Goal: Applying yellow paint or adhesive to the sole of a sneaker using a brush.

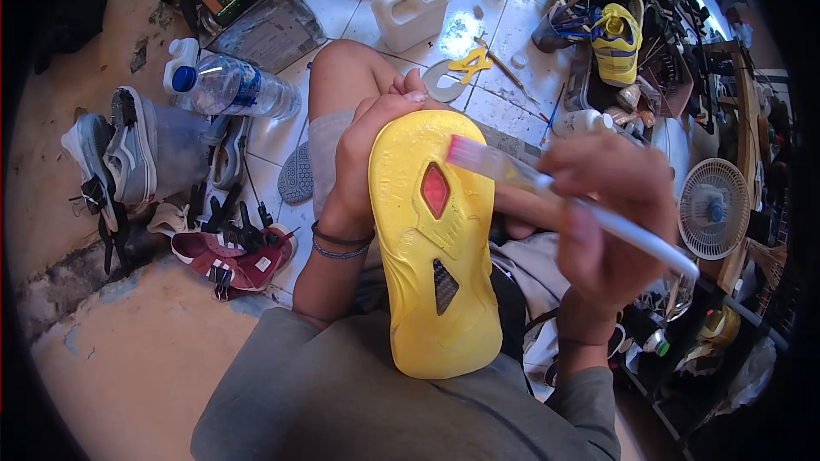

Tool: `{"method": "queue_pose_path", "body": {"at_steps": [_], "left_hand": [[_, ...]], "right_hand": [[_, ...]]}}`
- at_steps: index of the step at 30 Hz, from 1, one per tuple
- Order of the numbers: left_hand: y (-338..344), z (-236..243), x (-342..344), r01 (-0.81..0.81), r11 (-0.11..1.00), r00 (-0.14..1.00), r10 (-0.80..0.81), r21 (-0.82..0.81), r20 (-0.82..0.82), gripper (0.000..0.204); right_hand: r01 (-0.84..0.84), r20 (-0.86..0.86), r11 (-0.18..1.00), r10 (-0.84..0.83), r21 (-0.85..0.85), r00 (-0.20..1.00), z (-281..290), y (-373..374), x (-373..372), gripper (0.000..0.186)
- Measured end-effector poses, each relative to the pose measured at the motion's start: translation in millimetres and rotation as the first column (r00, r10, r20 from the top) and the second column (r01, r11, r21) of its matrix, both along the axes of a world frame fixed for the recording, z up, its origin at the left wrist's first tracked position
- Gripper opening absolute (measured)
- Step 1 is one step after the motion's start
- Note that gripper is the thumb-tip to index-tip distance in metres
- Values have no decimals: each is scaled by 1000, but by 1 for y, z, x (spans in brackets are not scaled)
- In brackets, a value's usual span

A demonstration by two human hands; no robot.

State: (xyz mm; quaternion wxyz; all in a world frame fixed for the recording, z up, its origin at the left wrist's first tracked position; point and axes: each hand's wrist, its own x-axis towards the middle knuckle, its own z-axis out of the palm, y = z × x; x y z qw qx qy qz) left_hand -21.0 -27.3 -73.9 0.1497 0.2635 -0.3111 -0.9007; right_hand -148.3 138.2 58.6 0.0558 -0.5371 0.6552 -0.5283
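Observation:
A yellow shoe sole point(444, 333) lies bottom up over my lap, its toe end pointing away from me. A red diamond-shaped window and a dark patterned slot show along its middle. My left hand point(363, 141) grips the sole's far left edge, its fingers partly hidden behind it. In my right hand point(611, 205) is a paintbrush point(504, 164) with a clear ferrule and white handle. The brush's pinkish bristles meet the sole's upper right part, just above the red window. That area looks wet and shiny.
Left are a water bottle point(235, 90), grey sneakers point(128, 145) and a maroon shoe point(226, 256). Ahead stands a white jug point(412, 13) near yellow cut pieces point(471, 64). A yellow sneaker point(617, 44) and a fan point(715, 207) are at right.

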Motion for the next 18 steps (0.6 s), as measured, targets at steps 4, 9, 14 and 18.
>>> {"method": "queue_pose_path", "body": {"at_steps": [4,9,14,18], "left_hand": [[3,-4,-1,30,986,999,-26,-162,29,16],[7,1,-3,57,964,986,-14,-261,164,16],[-2,-18,3,83,986,995,-74,-145,61,18],[3,-8,5,30,980,1000,-29,-195,11,21]], "right_hand": [[61,-31,995,-63,-77,998,-10,7,-13,14],[-28,-23,1000,28,11,999,-1,0,-1,13],[95,61,995,-92,-42,994,-2,8,-7,13],[57,-20,998,-57,-11,998,-7,7,-3,15]]}}
